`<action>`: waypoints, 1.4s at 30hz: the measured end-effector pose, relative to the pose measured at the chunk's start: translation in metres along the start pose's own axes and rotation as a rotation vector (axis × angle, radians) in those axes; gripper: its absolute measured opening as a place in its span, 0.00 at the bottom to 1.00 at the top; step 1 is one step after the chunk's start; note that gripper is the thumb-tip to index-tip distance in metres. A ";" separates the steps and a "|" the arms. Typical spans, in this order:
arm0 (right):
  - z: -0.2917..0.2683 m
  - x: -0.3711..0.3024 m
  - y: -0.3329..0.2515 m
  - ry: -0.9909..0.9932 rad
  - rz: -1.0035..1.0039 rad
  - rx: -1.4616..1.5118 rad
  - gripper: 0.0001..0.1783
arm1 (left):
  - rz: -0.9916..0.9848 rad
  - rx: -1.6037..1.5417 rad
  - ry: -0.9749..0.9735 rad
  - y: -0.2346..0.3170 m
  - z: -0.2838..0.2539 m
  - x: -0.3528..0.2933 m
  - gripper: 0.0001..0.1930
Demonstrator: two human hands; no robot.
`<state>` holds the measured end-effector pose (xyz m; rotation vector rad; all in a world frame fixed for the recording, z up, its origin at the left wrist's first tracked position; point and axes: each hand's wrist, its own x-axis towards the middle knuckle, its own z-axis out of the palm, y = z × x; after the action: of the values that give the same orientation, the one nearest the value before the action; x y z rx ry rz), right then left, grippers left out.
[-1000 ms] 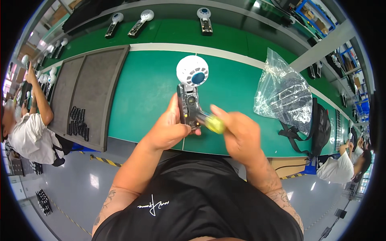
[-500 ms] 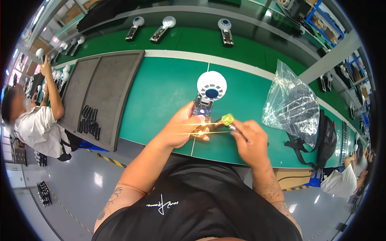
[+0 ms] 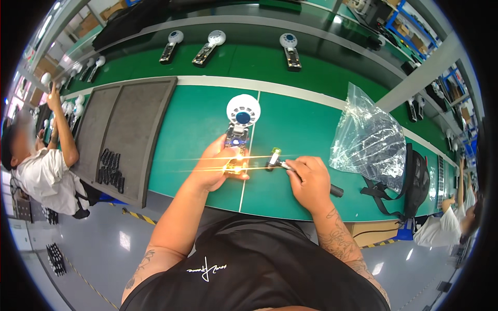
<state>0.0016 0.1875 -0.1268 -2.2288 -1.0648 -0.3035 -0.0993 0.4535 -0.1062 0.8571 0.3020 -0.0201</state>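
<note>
My left hand [image 3: 211, 165] is wrapped round the lower part of a handheld device with a round white head [image 3: 243, 110] and a dark blue centre. Its open body shows a circuit board [image 3: 236, 140]. Orange light glares from the lower end and hides detail there. My right hand [image 3: 310, 179] grips a small mallet [image 3: 273, 159] by its handle. The mallet's head has one yellow-green end and one black end, and its black grip sticks out behind my hand. A gap separates mallet and device, both above the green mat [image 3: 197, 114].
A grey divided tray [image 3: 127, 109] with several black parts lies left. A clear plastic bag [image 3: 365, 140] and a black strapped bag [image 3: 416, 179] lie right. Similar devices [image 3: 209, 47] lie on the green surface beyond. A co-worker [image 3: 49, 176] sits left; others are far right.
The device and my left hand have moved left. My right hand has also shifted left, and the mallet's head has turned and sits farther from the device. The view has shifted slightly.
</note>
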 end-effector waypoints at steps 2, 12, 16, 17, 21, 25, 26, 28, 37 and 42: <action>0.000 0.001 0.000 0.004 0.018 -0.006 0.14 | -0.020 -0.003 -0.013 -0.002 -0.001 0.004 0.21; -0.006 0.001 -0.002 -0.022 0.043 0.009 0.14 | -0.066 0.111 0.029 0.012 0.003 0.023 0.18; -0.006 0.002 0.000 -0.024 0.020 -0.010 0.14 | -0.134 0.354 0.105 0.033 0.007 0.067 0.17; -0.006 0.002 0.000 -0.023 0.010 -0.011 0.14 | -0.129 0.409 0.139 0.039 0.013 0.080 0.16; -0.003 0.005 -0.005 -0.027 0.025 -0.011 0.14 | -0.028 0.600 0.087 0.077 0.023 0.159 0.21; -0.008 0.003 -0.011 -0.004 0.010 -0.032 0.15 | 0.311 1.108 0.247 0.090 0.026 0.255 0.26; -0.009 0.003 -0.013 -0.018 0.034 -0.058 0.14 | 0.453 1.487 0.299 0.090 0.014 0.271 0.28; -0.009 0.004 -0.015 -0.002 0.018 -0.054 0.14 | 0.555 1.622 0.342 0.090 -0.003 0.286 0.27; -0.006 0.008 -0.018 -0.038 0.035 -0.061 0.15 | 0.701 1.919 0.851 0.115 -0.074 0.281 0.22; -0.004 0.002 -0.015 -0.081 -0.020 -0.033 0.16 | 0.492 0.863 0.437 0.132 -0.087 0.224 0.16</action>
<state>-0.0088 0.1933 -0.1161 -2.2783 -1.1331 -0.2425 0.1116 0.6281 -0.1228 1.7820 0.4948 0.5356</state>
